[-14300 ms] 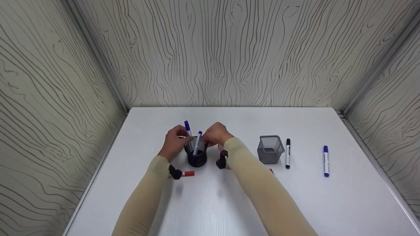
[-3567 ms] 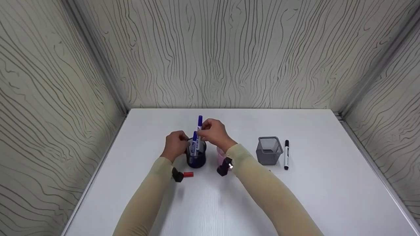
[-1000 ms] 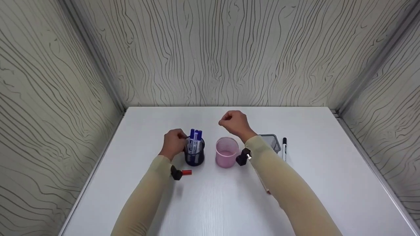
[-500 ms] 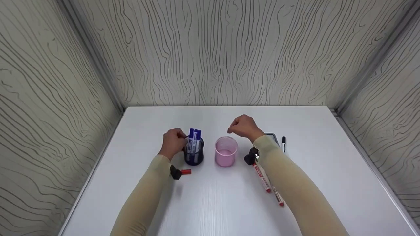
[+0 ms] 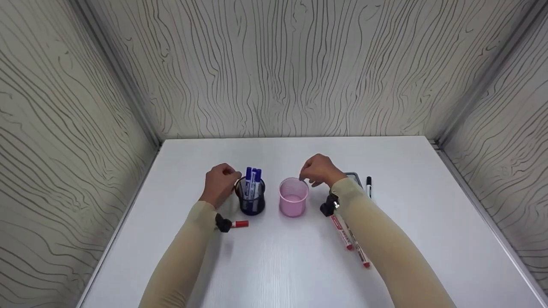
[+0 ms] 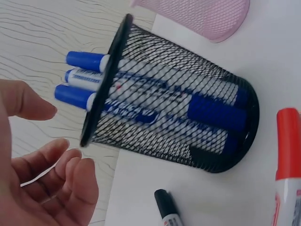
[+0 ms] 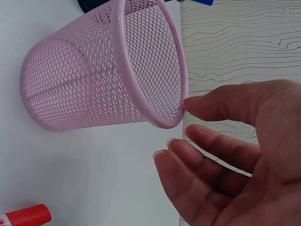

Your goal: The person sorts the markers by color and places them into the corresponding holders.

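Observation:
Three blue markers (image 6: 146,77) stand inside the black mesh pen holder (image 5: 252,207), their blue caps above its rim. My left hand (image 5: 218,184) is beside that holder; in the left wrist view a gap shows between its relaxed fingers and the rim, and it holds nothing. To the right stands a pink mesh pen holder (image 5: 293,208) with nothing seen inside. My right hand (image 5: 322,170) is at its right rim. The right wrist view has the thumb tip touching the pink rim, while the other fingers stay outside, apart from the mesh wall.
Two red markers (image 5: 341,233) lie under the right forearm. Another red marker (image 5: 240,223) is partly hidden by the left wrist. A black marker (image 5: 369,187) and a grey mesh holder (image 5: 353,174) lie behind the right arm. Patterned walls surround the white table (image 5: 274,265).
The blue marker once at the table's right is gone from there; three now stand in the black holder. My right hand went from there to the pink rim. My left hand came off the black rim.

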Action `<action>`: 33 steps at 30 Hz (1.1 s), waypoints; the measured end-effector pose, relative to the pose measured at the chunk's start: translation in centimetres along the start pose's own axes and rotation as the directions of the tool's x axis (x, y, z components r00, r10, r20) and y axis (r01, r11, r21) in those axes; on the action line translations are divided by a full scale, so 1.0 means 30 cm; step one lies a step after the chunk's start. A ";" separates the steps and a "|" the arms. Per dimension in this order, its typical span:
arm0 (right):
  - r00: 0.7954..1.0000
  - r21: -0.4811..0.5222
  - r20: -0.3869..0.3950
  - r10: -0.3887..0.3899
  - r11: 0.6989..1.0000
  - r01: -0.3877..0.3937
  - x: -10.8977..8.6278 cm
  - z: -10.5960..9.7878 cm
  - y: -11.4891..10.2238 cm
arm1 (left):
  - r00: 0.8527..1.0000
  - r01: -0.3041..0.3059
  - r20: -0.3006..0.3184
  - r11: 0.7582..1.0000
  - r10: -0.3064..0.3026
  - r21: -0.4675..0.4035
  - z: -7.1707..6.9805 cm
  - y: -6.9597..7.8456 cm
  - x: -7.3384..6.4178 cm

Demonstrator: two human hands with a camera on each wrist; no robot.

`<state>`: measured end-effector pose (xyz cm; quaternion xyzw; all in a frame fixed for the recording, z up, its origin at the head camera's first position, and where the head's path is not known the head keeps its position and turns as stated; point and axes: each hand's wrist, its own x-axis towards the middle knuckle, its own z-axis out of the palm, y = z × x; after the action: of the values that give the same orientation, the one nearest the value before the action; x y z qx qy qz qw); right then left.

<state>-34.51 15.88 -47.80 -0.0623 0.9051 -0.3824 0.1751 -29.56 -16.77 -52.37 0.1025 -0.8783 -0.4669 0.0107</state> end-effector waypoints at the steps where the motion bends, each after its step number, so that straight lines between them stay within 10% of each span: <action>1: 1.000 0.007 0.005 0.004 1.000 -0.004 -0.001 0.000 0.001 | 1.000 -0.006 -0.004 1.000 0.006 0.006 -0.010 -0.003 0.000; 13: 0.999 0.055 0.040 0.018 0.998 -0.020 -0.004 0.006 0.016 | 0.993 0.005 0.113 0.984 -0.026 0.179 -0.095 -0.110 -0.023; 20: 0.999 0.068 0.047 -0.008 0.998 0.005 0.004 0.021 0.017 | 0.959 -0.066 0.283 0.960 -0.014 0.272 -0.103 -0.189 -0.082; 33: 0.999 0.069 0.048 -0.006 0.998 0.002 0.001 0.018 0.021 | 0.918 -0.109 0.393 0.924 -0.047 0.366 -0.090 -0.215 -0.135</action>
<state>-34.32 15.95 -48.62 -0.0671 0.8868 -0.4122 0.1980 -24.19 -21.70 -55.83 -0.0079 -0.9375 -0.2982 -0.1792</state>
